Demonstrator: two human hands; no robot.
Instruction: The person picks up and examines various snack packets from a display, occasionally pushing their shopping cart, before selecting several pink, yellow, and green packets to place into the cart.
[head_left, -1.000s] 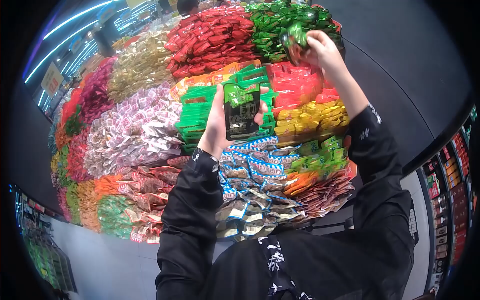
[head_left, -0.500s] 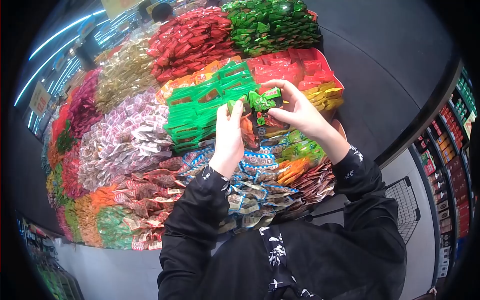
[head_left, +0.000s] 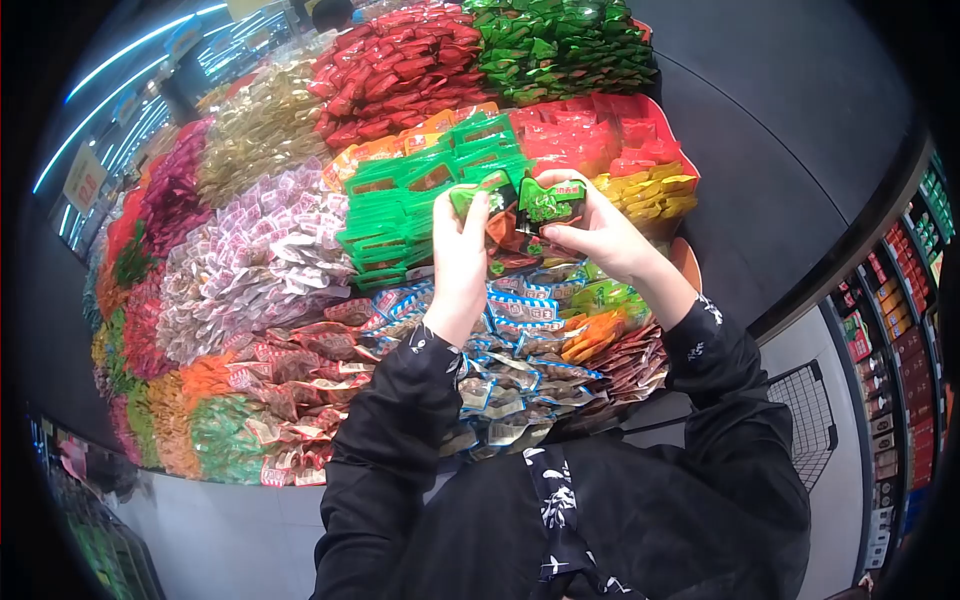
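My left hand [head_left: 461, 248] is closed on a small green and black snack packet [head_left: 497, 192], its thumb lying along the front. In my right hand [head_left: 606, 236] is a second green and black snack packet [head_left: 550, 203], pinched between thumb and fingers with its printed face upward. The two packets are held side by side over the display. Orange-red packaging [head_left: 512, 238] shows between my hands, just below them. Behind the left hand lie stacked flat green packets [head_left: 385, 215].
Heaped snack packets fill the display: red [head_left: 400, 75], dark green [head_left: 560, 50], pink-white [head_left: 250, 260], yellow [head_left: 645, 195] and blue-white ones [head_left: 520, 310]. A wire basket [head_left: 803, 425] stands at my right, before stocked shelves [head_left: 905, 365]. A price sign [head_left: 84, 187] is at the far left.
The right-hand packet has turned to face up more squarely and shifted slightly right. The left-hand packet shows more of its front. A blurred figure has appeared at the lower left.
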